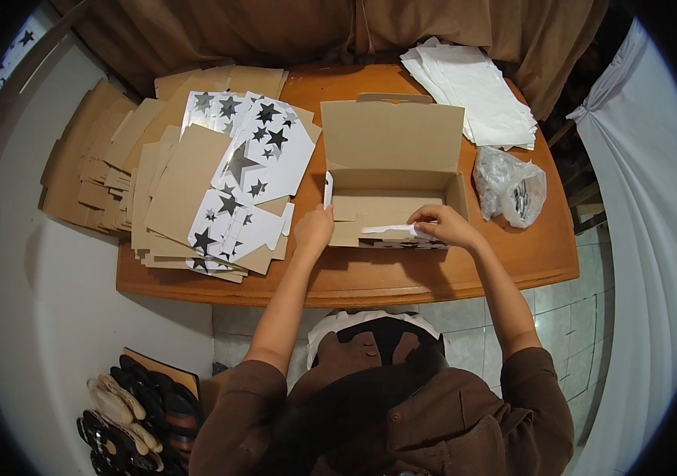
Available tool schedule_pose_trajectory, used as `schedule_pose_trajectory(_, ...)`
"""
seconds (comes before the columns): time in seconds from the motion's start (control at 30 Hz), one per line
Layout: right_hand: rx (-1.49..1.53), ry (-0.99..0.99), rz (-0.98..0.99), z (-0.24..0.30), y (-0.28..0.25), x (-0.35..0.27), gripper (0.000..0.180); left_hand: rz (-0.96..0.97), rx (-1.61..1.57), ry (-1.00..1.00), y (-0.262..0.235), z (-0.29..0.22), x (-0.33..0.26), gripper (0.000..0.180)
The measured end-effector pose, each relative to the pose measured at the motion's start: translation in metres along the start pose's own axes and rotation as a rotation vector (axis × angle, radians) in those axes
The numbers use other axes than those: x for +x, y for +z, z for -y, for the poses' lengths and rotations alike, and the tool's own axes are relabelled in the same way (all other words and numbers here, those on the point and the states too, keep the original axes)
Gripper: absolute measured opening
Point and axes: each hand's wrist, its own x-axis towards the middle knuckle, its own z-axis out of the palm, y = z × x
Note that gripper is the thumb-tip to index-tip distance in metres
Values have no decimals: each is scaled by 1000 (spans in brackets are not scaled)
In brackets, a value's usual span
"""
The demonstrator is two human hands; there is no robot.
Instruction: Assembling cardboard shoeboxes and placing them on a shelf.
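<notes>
A cardboard box (pixel 392 135) stands on the wooden table in front of me, its lid raised at the back and its brown inside showing. Its outer face is white with dark stars, visible along the front. My left hand (pixel 315 228) is closed on the box's left side near the front corner, beside an upright white flap (pixel 328 190). At the front wall, my right hand (pixel 443 225) pinches the edge, with the fingers bent over the folded white strip (pixel 386 229). Part of the box's left front corner is hidden by the left hand.
Flat cardboard box blanks (pixel 188 186), some printed with stars, pile up on the table's left side. White paper sheets (pixel 477 91) lie at the back right, above a clear plastic bag (pixel 511 187). A brown curtain (pixel 275 32) hangs behind; shoes (pixel 144 408) sit at lower left.
</notes>
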Motion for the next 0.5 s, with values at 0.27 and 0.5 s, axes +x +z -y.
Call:
schedule_pose_trajectory(0.27, -205, -432, 33, 4, 12, -42, 17, -314, -40, 176, -1, -13, -16, 33)
schedule_pose_trajectory(0.5, -319, -586, -349, -25, -35, -63, 25, -356, -49, 837, -1, -105, -66, 35)
